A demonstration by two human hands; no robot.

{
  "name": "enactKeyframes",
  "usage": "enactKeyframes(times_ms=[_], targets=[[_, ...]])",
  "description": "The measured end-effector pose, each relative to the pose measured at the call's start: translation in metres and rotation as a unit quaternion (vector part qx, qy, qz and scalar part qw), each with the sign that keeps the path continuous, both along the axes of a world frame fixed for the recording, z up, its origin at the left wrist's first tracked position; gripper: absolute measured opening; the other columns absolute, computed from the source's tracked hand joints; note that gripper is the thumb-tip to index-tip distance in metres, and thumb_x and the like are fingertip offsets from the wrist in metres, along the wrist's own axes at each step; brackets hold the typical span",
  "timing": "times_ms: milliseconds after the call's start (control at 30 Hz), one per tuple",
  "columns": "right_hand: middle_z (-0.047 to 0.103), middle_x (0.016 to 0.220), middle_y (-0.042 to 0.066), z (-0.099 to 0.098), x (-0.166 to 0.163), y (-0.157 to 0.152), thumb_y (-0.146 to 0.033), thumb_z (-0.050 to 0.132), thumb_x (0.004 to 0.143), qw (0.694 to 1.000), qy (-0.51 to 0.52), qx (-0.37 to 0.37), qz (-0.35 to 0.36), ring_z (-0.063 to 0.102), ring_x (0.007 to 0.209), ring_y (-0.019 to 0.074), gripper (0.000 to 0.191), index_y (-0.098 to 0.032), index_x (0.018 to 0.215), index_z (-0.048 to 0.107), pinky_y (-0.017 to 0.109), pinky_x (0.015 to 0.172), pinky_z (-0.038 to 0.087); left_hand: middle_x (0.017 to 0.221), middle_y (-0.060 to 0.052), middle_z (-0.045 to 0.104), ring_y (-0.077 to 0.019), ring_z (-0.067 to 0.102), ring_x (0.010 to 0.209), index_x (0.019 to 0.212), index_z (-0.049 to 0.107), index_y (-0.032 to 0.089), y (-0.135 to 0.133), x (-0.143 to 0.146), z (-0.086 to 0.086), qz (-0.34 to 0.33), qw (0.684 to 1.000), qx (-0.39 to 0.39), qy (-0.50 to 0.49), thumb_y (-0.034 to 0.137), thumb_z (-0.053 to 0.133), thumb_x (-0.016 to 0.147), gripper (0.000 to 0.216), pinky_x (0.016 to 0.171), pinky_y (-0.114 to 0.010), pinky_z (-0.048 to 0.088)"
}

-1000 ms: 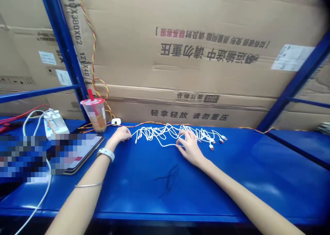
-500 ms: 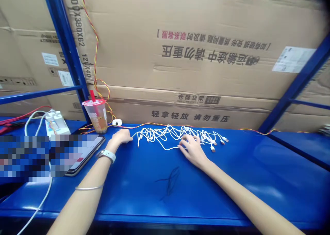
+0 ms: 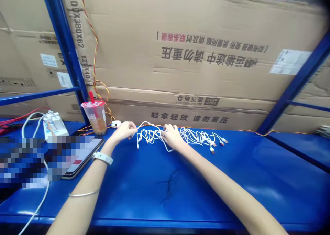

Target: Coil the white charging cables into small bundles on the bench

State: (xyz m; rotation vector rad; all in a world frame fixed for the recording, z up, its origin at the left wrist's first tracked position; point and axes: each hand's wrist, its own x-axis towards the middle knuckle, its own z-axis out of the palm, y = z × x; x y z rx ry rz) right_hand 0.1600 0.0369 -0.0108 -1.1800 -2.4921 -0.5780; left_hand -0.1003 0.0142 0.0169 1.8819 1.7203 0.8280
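A tangle of white USB cables (image 3: 194, 137) lies along the back of the blue shelf, with several plugs fanned out at its right end. My left hand (image 3: 125, 131) is at the left end of the tangle, thumb and fingers pinched on one white cable that arches up towards the right. Over the middle of the tangle, my right hand (image 3: 172, 136) has its fingers curled around the same cable, a loop of which hangs below them. Its fingertips are partly hidden behind the hand. In front of the cables lie thin black strands (image 3: 170, 182).
A lidded drink cup (image 3: 96, 118) with a red straw stands at back left beside a small white case (image 3: 116, 124). A tablet-like device (image 3: 85, 152) and a white power strip (image 3: 55, 125) lie further left. Cardboard (image 3: 206, 83) walls the back; blue posts (image 3: 291, 90) flank it.
My right hand has moved left along the tangle towards my left hand. My left hand has risen slightly, and a stretch of cable now arches up between both hands.
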Motion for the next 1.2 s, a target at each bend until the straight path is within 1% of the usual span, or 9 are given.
enactKeyframes(times_ms=[100,200,367,467,533,700,833,1000,1200], targets=[[0.059,0.095,0.011,0.009,-0.005,0.01,-0.025,0.052,0.089,0.999,0.021,-0.03,-0.002,0.051,0.094,0.0234,0.021,-0.019,0.083,0.071,0.036,0.08,0.038,0.059,-0.001,0.062,-0.015,0.059,0.057,0.07,0.061,0.017,-0.011,0.003,0.008,-0.152,0.975,-0.16,-0.007,0.027,0.059,0.063,0.012,0.048,-0.021,0.043],[0.062,0.091,0.009,0.018,-0.001,0.02,-0.024,0.054,0.088,0.991,0.114,-0.075,0.005,0.056,0.088,0.02,0.02,-0.019,0.084,0.073,0.032,0.077,0.043,0.055,0.0,0.061,-0.0147,0.057,0.054,0.064,0.061,0.018,-0.014,0.007,0.006,-0.186,0.95,-0.244,0.062,0.023,0.06,0.058,0.009,0.047,-0.021,0.04],[0.068,0.082,0.006,0.038,0.003,0.028,-0.025,0.059,0.082,0.926,0.364,-0.09,0.04,0.061,0.069,0.0153,0.016,-0.017,0.079,0.073,0.029,0.07,0.049,0.06,-0.002,0.063,-0.0158,0.057,0.055,0.068,0.06,0.016,-0.007,0.016,-0.004,-0.097,0.987,-0.125,0.037,0.035,0.065,0.064,0.02,0.046,-0.023,0.038],[0.068,0.082,0.006,0.053,0.003,0.016,-0.032,0.063,0.079,0.879,0.46,-0.074,0.103,0.063,0.071,0.0165,0.018,-0.017,0.078,0.072,0.029,0.068,0.052,0.085,-0.009,0.069,-0.0199,0.062,0.076,0.087,0.063,0.015,-0.003,0.028,-0.007,-0.046,0.987,-0.02,-0.151,0.05,0.06,0.074,0.037,0.056,-0.025,0.045],[0.067,0.084,0.006,0.059,0.004,0.002,-0.033,0.063,0.08,0.868,0.468,-0.075,0.151,0.064,0.076,0.0173,0.018,-0.019,0.08,0.073,0.028,0.067,0.052,0.107,-0.014,0.066,-0.0224,0.063,0.091,0.101,0.06,0.014,-0.004,0.038,-0.004,-0.059,0.948,-0.027,-0.313,0.056,0.057,0.077,0.048,0.068,-0.028,0.05],[0.063,0.087,0.006,0.051,0.007,-0.03,-0.026,0.061,0.084,0.908,0.367,-0.023,0.202,0.061,0.081,0.0172,0.013,-0.021,0.081,0.073,0.03,0.074,0.052,0.123,-0.018,0.059,-0.0248,0.06,0.109,0.106,0.057,0.014,-0.016,0.057,0.013,-0.185,0.789,-0.083,-0.581,0.051,0.05,0.086,0.043,0.089,-0.035,0.049],[0.059,0.09,0.007,0.022,0.001,-0.042,-0.021,0.055,0.088,0.93,0.279,-0.016,0.24,0.059,0.084,0.0167,0.016,-0.019,0.084,0.07,0.031,0.076,0.051,0.11,-0.017,0.066,-0.0228,0.065,0.099,0.099,0.058,0.012,-0.027,0.071,0.014,-0.157,0.798,-0.044,-0.58,0.036,0.054,0.088,0.027,0.087,-0.035,0.05],[0.054,0.113,0.01,0.004,-0.005,-0.05,-0.019,0.048,0.091,0.934,0.249,-0.057,0.251,0.058,0.099,0.018,0.022,-0.02,0.105,0.064,0.033,0.085,0.049,0.061,-0.002,0.059,-0.0148,0.063,0.067,0.077,0.056,0.013,-0.029,0.085,0.003,-0.093,0.807,0.008,-0.583,0.036,0.055,0.087,0.025,0.067,-0.027,0.052],[0.058,0.11,0.011,0.012,0.024,-0.034,-0.025,0.054,0.088,0.959,0.269,-0.051,0.071,0.052,0.102,0.0226,0.03,-0.015,0.116,0.058,0.036,0.089,0.043,0.047,0.008,0.031,-0.005,0.035,0.04,0.07,0.05,0.014,-0.027,0.083,0.007,-0.105,0.741,-0.037,-0.663,0.035,0.053,0.089,0.028,0.043,-0.016,0.037]])
